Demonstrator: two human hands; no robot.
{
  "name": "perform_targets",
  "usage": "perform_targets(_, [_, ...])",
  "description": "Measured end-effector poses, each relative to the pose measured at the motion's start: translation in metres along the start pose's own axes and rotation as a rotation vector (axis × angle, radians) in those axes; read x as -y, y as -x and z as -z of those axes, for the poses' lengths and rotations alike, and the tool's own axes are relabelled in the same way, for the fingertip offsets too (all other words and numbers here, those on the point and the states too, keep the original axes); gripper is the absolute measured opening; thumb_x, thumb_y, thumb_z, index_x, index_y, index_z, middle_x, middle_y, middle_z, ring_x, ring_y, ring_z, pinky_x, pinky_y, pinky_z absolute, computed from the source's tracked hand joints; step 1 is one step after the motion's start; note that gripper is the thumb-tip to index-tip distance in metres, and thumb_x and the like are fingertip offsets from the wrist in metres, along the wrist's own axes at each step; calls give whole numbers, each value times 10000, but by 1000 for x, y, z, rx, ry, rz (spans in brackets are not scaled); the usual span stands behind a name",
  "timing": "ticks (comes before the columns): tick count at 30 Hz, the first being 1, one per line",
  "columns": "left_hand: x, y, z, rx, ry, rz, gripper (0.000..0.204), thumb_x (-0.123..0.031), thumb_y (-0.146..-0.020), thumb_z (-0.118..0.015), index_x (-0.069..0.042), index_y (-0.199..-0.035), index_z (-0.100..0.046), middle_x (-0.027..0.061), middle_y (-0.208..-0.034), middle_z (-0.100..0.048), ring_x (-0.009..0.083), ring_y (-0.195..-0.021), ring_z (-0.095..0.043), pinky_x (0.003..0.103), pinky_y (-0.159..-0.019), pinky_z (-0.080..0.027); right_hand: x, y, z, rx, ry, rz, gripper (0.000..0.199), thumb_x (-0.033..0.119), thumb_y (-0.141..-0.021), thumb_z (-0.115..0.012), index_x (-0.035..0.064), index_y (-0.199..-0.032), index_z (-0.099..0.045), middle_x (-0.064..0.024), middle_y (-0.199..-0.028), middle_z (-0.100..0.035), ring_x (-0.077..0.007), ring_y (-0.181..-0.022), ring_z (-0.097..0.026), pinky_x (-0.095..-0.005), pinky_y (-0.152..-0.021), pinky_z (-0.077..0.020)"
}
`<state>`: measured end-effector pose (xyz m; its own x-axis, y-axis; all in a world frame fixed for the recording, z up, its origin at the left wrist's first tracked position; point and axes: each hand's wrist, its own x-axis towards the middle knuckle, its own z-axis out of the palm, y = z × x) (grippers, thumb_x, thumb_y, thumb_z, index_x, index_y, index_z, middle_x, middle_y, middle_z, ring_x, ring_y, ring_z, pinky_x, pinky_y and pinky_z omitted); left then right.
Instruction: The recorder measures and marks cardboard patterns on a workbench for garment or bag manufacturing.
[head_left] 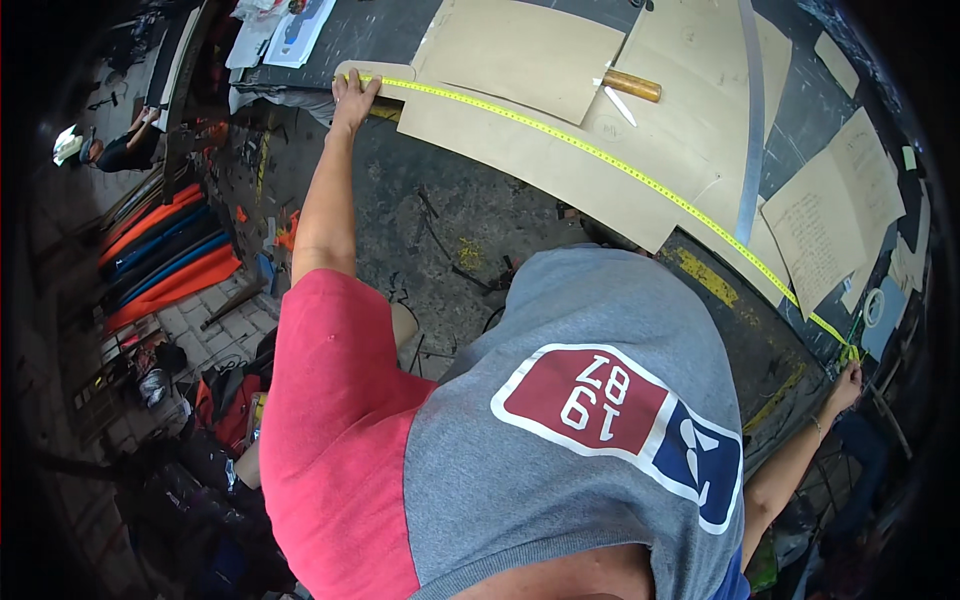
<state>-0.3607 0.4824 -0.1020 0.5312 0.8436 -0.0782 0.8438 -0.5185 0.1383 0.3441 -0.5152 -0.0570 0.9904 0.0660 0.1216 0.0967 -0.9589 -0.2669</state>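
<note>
A yellow measuring tape [560,132] runs stretched across a large brown paper pattern sheet [480,125] on the dark worktable. My left hand [352,100] is at the tape's far-left end, its fingers closed on the tape at the sheet's narrow corner. At the right, beyond the sheet, my right hand [847,386] grips the tape's other end, where the tape bunches up. The tape looks taut between both hands. A wooden-handled tool [633,85] and a white pointed piece [620,106] lie on the brown sheets beyond the tape.
A long metal ruler [752,130] lies across the sheets. Handwritten brown papers [825,220] and a roll of tape [873,308] sit at the right. Printed sheets [298,35] lie at the far left. Rolled coloured material [165,255] stands on the floor; another person [135,145] is beyond.
</note>
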Motion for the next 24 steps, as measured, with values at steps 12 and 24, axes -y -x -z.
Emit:
perform_targets(12, [-31,9,-8,-43,135,65,909,-670,-913,-475,23,-1491,-364,302,-1555,-277,491,-1466,-136,501,-1208,-83,-40,-32,12,52,-158,-19,508,437,-928,-660,-3,-1178,-700,-100,-910,-744,-194,-811,-676,-315,-768,-502])
perform_targets(24, [26,-20,-17,-153,80,-68,758,-542,-840,-706,87,-1244,-581,297,-1184,-621,424,-1161,-569,471,-1017,-425,45,38,2,16,-17,-84,431,414,-901,-647,54,-1120,-738,-187,-1033,-736,-324,-974,-704,-382,-865,-519])
